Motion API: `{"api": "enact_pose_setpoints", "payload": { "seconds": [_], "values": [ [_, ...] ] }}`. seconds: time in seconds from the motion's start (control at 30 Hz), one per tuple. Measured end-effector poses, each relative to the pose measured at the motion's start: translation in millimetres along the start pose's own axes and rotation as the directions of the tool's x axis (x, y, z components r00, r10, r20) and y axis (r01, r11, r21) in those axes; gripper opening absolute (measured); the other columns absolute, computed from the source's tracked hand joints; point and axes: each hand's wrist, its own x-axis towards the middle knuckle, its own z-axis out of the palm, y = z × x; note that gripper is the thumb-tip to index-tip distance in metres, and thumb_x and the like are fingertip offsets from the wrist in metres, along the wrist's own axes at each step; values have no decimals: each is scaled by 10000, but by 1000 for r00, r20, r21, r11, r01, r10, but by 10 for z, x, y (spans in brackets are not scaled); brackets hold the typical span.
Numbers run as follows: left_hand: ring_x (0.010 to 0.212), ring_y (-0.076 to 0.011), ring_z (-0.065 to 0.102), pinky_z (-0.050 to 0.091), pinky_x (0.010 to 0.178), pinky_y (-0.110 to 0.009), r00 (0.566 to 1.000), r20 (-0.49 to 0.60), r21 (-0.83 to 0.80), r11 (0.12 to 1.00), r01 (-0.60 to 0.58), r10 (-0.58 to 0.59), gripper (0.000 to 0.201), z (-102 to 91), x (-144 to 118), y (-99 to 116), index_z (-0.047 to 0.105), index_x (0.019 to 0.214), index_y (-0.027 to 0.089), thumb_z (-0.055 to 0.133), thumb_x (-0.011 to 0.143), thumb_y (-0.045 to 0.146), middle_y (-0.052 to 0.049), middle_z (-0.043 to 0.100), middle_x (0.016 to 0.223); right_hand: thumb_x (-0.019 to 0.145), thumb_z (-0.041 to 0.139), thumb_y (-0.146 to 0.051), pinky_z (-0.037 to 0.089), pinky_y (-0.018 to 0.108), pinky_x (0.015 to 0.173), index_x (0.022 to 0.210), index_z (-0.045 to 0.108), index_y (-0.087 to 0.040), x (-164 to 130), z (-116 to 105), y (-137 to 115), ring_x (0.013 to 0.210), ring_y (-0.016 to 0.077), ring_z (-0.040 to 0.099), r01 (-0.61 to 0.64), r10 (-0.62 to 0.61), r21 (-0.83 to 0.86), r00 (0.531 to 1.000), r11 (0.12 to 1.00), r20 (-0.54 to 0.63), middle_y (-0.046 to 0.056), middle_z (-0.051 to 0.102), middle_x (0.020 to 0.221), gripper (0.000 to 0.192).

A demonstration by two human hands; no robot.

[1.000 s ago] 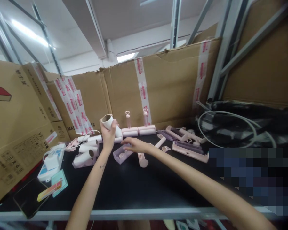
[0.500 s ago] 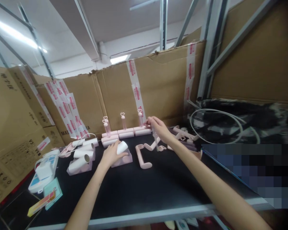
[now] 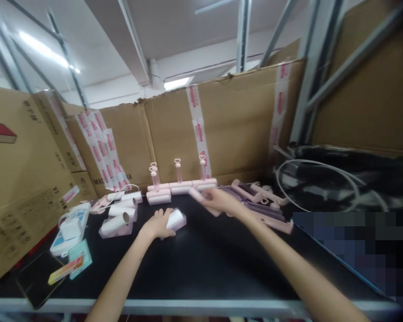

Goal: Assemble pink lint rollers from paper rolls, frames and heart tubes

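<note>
The left hand (image 3: 159, 223) rests curled on one white paper roll (image 3: 174, 219) lying in a clear tray on the black table (image 3: 201, 268). Just right of it, the right hand (image 3: 220, 201) grips one pink handle (image 3: 198, 195). Beyond both hands stand three pink rollers (image 3: 177, 179) with heart tops. Left of the left hand lie four more white rolls (image 3: 121, 210). Writing on the cardboard boxes (image 3: 20, 170) is too blurred to read.

So on the table (image 3: 201, 268) I count three upright pink lint rollers (image 3: 177, 176) with heart-topped handles, around four white paper rolls (image 3: 122, 210) on the left, plus one phone (image 3: 33, 281).
</note>
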Motion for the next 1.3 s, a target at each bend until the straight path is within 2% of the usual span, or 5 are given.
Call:
{"api": "enact_pose_setpoints", "payload": {
  "seconds": [0.3, 0.73, 1.0, 1.17, 1.3],
  "values": [
    [1172, -335, 407, 273, 982, -449, 981, -142, 122, 981, 148, -130, 703, -68, 3, -333, 381, 1296, 188, 545, 625, 54, -154, 475, 1245, 765, 562, -295, 382, 429, 611, 853, 665, -141, 53, -519, 704, 805, 389, 623, -362, 299, -193, 908, 912, -293, 260, 628, 949, 205],
    [1306, -274, 277, 248, 1062, -374, 936, -333, 34, 991, 130, -111, 775, -78, -33, -535, 238, 1379, 194, 535, 671, 88, -103, 294, 1433, 753, 596, -520, 438, 322, 687, 889, 601, -129, 1170, 747, -1269, 873, 301, 631, 123, -119, 26, 987, 992, -106, 171, 677, 907, 414],
    [1359, -254, 222, 250, 1089, -414, 620, -783, -292, 911, -290, -54, 772, -376, -166, -192, 107, 1398, 175, 526, 815, 459, -155, 229, 1463, 837, 510, -430, 448, 319, 817, 1024, 585, -161, 709, -42, -804, 943, 231, 602, 363, -330, 176, 925, 915, -188, 92, 658, 1016, 336],
    [1189, -250, 492, 389, 990, -373, 822, -476, -486, 686, -542, 313, 859, -456, -200, 244, 140, 1388, 194, 664, 725, 345, -150, 511, 1280, 803, 576, -422, 448, 355, 872, 1018, 626, -165, -48, -245, -440, 969, 236, 596, 517, -607, 501, 794, 694, 23, 79, 660, 996, 339],
    [729, -206, 671, 505, 679, -306, 879, -178, -334, 813, -477, 442, 646, -307, -177, 583, 194, 1368, 217, 513, 806, 241, -41, 682, 861, 788, 599, -430, 480, 305, 685, 990, 628, -174, -585, -313, -218, 735, 183, 585, 349, -453, 436, 877, 830, 159, 42, 639, 835, 328]
  ]
}}
